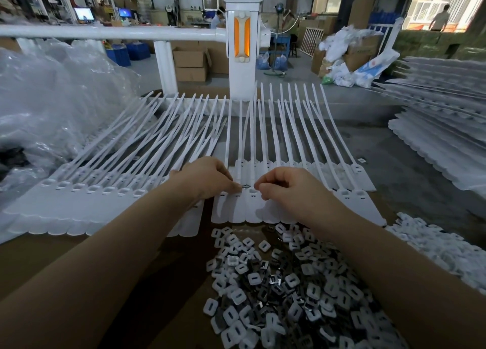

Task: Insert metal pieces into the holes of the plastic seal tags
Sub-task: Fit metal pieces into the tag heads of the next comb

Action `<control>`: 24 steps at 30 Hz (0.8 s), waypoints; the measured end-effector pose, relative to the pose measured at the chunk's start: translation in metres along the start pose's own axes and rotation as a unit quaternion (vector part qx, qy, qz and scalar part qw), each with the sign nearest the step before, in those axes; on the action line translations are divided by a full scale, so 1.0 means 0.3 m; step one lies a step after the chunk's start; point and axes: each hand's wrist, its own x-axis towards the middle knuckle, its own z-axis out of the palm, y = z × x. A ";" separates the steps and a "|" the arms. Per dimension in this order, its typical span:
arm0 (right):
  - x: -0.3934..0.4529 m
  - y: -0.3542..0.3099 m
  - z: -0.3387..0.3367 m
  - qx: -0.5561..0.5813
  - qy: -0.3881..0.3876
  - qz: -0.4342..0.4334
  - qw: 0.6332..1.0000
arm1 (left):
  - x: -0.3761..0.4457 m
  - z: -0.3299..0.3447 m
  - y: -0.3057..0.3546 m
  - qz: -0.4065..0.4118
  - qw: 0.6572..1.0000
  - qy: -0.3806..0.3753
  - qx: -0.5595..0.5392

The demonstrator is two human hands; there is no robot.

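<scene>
Daylight glares through the windows (pixel 431 4) behind; my worktop (pixel 157 256) sits dim, my arms shadow it, edges bend.

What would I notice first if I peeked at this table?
Probably the two hands in the middle: the left hand and right hand meet over a row of white seal tags, pinching a small metal piece between them. Right below them lies a big heap of shiny metal pieces. Behind the tags stands a white post with an orange strip.
</scene>
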 end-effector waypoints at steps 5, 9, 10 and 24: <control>0.001 -0.001 0.001 -0.001 0.003 0.004 1.000 | 0.001 0.000 -0.017 0.007 0.999 -0.011 -0.029; 0.002 -0.003 -0.001 -0.006 0.002 0.001 1.000 | 0.006 -0.016 -0.019 0.006 0.995 -0.030 -0.094; 0.001 -0.003 -0.002 -0.004 0.001 0.002 1.000 | 0.005 -0.019 -0.018 0.005 0.994 -0.030 -0.103; 0.003 0.001 -0.004 -0.002 -0.008 -0.004 1.000 | 0.020 0.006 -0.020 0.010 1.000 0.002 -0.005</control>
